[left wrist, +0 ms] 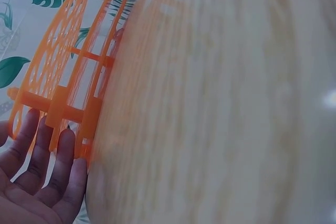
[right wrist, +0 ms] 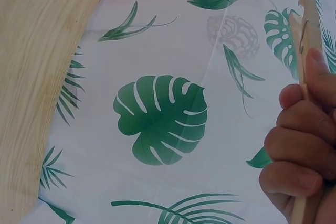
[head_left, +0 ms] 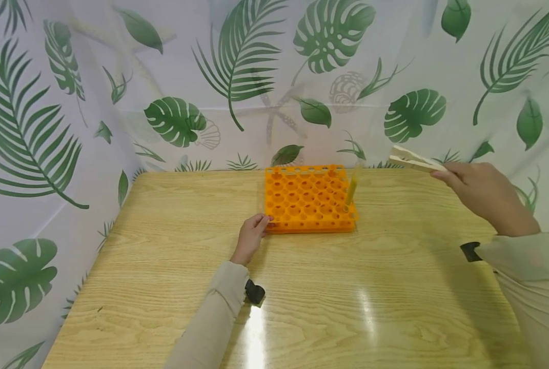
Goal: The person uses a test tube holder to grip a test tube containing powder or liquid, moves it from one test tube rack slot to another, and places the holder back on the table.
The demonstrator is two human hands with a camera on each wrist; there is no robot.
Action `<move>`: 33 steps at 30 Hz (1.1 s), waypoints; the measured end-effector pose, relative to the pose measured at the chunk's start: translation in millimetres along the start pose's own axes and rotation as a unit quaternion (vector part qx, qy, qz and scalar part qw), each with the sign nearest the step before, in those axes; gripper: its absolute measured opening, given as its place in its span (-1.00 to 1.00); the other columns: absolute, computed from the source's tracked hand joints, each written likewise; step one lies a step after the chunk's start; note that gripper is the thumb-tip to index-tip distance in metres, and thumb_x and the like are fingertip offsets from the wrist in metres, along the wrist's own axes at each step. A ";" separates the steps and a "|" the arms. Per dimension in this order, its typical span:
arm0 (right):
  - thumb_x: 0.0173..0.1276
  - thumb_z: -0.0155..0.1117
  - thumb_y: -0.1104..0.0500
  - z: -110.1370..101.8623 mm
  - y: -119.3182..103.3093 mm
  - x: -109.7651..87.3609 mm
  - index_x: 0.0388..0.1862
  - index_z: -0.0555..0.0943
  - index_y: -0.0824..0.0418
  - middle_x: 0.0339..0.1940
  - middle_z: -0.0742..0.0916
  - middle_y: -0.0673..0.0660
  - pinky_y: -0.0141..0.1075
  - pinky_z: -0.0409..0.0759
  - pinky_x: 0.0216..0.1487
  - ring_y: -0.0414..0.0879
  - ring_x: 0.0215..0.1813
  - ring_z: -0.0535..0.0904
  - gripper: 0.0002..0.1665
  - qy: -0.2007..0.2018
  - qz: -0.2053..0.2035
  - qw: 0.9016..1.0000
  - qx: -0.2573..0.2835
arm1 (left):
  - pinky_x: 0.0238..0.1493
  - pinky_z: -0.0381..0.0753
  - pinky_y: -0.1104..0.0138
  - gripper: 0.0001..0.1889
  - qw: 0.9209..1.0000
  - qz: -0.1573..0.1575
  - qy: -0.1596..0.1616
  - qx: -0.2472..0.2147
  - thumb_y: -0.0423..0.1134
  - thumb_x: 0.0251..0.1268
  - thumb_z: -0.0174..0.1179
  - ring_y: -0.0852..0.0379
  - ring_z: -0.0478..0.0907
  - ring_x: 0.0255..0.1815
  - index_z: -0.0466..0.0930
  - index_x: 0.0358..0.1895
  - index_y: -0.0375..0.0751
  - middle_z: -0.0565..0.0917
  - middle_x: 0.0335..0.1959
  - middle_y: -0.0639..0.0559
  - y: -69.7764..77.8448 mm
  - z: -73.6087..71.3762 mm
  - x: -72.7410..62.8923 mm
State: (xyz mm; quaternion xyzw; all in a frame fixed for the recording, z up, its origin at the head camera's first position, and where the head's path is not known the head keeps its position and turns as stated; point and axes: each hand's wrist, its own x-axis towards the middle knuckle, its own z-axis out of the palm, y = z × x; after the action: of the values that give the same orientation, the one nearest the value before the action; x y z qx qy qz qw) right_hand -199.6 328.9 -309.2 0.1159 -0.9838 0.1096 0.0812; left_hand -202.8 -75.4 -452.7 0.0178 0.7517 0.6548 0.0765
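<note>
An orange test tube rack (head_left: 308,199) stands on the table near the back wall. My left hand (head_left: 251,236) grips its front left corner. In the left wrist view, several fingers (left wrist: 64,153) lie along the rack's end and the thumb is mostly out of frame. One test tube with yellow liquid (head_left: 351,190) stands slightly tilted in the right side of the rack. Raised to the right, my right hand (head_left: 488,192) holds a wooden test tube clamp (head_left: 414,158) by its handle. The clamp's tip points left, apart from the tube, with nothing visible in it.
The wooden table (head_left: 173,287) runs up to a white cloth backdrop (head_left: 357,77) printed with green leaves. That cloth also hangs along the left side. A black strap (head_left: 255,293) is on the left sleeve, another (head_left: 470,251) on the right.
</note>
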 end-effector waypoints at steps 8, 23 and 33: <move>0.53 -0.21 -0.12 2.8 -5.9 9.8 -0.37 0.48 0.26 -0.71 0.39 0.09 -0.16 0.29 -0.41 -0.06 -0.61 0.28 -0.47 -0.019 -0.003 1.000 -0.009 | 0.17 0.46 -0.04 -0.64 1.000 -0.007 -0.004 -0.006 -0.25 0.50 -0.13 -0.26 0.48 0.16 0.49 0.02 -0.54 0.51 0.14 -0.38 -0.7 -0.3 1.0; 0.52 -0.18 -0.12 13.4 -25.6 30.9 -0.58 0.28 0.15 -0.74 0.26 0.04 -0.28 0.14 -0.49 -0.13 -0.67 0.10 -0.49 0.001 -0.040 0.999 0.005 | 0.15 0.46 -0.05 -0.65 1.000 -0.007 0.002 0.001 -0.25 0.50 -0.13 -0.24 0.46 0.18 0.49 -0.07 -0.56 0.51 0.14 -0.36 -7.0 -0.6 6.1; 0.51 -0.20 -0.15 17.8 -31.7 40.3 -0.51 0.36 0.17 -0.71 0.28 0.06 -0.25 0.17 -0.47 -0.12 -0.64 0.13 -0.48 -0.021 -0.040 0.999 0.015 | 0.12 0.51 0.01 -0.61 1.000 0.000 0.015 0.006 -0.15 0.49 -0.10 -0.18 0.47 0.18 0.50 -0.14 -0.51 0.54 0.14 -0.29 -31.4 0.7 21.2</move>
State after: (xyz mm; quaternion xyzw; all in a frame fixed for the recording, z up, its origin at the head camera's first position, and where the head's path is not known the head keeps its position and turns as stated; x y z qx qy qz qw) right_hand -232.8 286.2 -312.7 0.1583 -0.9782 0.1187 0.0633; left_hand -221.3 -76.4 -485.8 0.0086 0.7569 0.6502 0.0649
